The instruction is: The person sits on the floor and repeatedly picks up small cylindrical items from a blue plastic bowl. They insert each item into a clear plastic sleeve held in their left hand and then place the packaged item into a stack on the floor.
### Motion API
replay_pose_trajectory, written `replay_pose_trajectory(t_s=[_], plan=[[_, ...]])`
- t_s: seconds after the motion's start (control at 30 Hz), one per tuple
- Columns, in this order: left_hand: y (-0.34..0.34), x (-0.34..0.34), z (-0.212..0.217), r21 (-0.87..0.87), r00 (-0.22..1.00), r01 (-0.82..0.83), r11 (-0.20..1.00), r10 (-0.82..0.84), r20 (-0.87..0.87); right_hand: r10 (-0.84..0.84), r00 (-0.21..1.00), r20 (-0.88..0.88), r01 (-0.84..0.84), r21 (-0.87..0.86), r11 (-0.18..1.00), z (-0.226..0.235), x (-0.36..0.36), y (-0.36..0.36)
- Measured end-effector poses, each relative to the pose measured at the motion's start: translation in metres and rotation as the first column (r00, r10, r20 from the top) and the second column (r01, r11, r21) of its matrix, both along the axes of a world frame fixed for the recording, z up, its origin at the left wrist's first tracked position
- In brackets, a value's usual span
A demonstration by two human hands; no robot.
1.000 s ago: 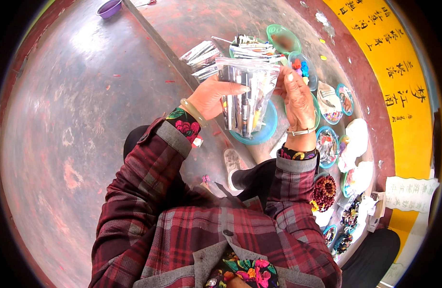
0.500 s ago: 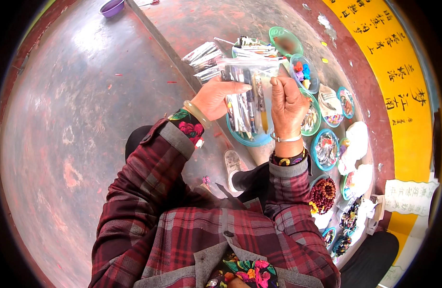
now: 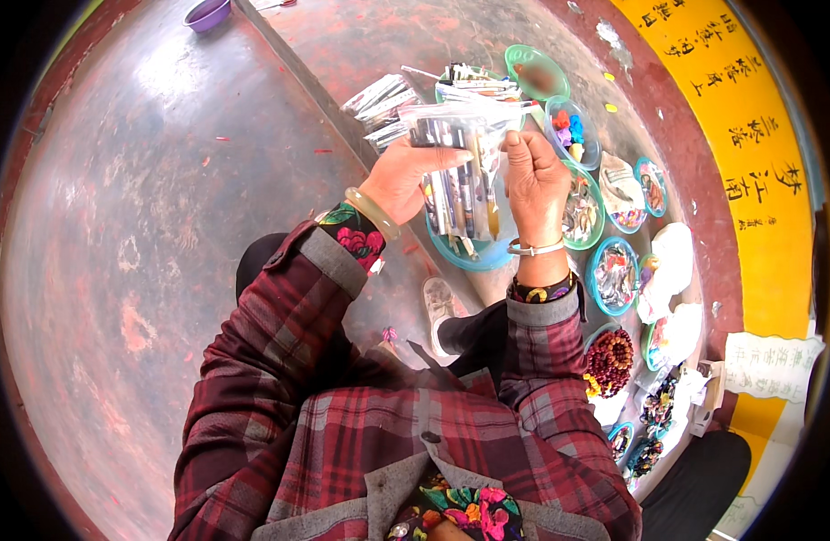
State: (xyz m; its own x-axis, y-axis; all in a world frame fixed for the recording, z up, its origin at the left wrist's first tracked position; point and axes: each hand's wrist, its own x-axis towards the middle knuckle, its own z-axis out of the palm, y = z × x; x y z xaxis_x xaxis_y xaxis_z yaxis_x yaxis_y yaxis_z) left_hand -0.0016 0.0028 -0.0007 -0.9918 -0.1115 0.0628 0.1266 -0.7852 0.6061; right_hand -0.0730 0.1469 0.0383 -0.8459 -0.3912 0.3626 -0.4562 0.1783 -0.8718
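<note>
1. Since half a second ago, both hands have shifted slightly, and the clear plastic bag of pens [image 3: 458,171] is held a little more upright between them; a second ago the right hand lay flatter over it.
2. This bag hangs above the blue dish [image 3: 474,257], held up off the floor.
3. Left hand [image 3: 406,176] has its grip clenched on the bag's left edge, thumb across the front; a pale bangle [image 3: 372,213] circles that wrist.
4. Right hand [image 3: 534,180] pinches the bag's upper right edge, its grip closed on the plastic, with a thin bracelet [image 3: 535,246] on the wrist.
5. Beyond the blue dish, farther from the person, lie more flat packets [image 3: 383,104] and a green dish [image 3: 537,72].
6. Right of the blue dish runs a row of small round dishes of beads and trinkets [image 3: 613,275], with a bowl of brown beads [image 3: 611,356] nearer the person.
7. Far left of the blue dish, at the top edge, sits a purple bowl [image 3: 208,13] on the reddish floor [image 3: 145,225].
</note>
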Motion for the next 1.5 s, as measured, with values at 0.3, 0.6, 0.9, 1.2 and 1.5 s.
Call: replay_pose_trajectory(t_s=[0.3,0.6,0.9,1.2,1.5], plan=[[-0.011,-0.002,0.000,0.122,0.999,-0.053,0.991,0.051,0.015,0.351,0.846,0.402,-0.346,-0.086,0.934,0.009,-0.007,0.009],[-0.012,-0.001,0.002,0.236,1.000,-0.007,0.972,0.005,0.008,0.155,0.986,-0.055,-0.153,0.031,0.988,0.004,-0.001,0.005],[-0.010,0.004,0.004,0.221,0.996,0.016,0.975,0.004,-0.090,0.141,0.990,0.021,-0.138,-0.106,0.985,0.015,0.013,0.001],[-0.013,0.005,0.007,0.250,0.994,0.054,0.967,-0.030,-0.101,0.188,0.970,0.156,-0.166,-0.146,0.975,-0.002,0.002,-0.001],[-0.029,0.000,0.008,0.189,0.998,-0.064,0.980,0.066,-0.005,0.176,0.922,0.345,-0.144,-0.116,0.983,-0.025,-0.035,0.008]])
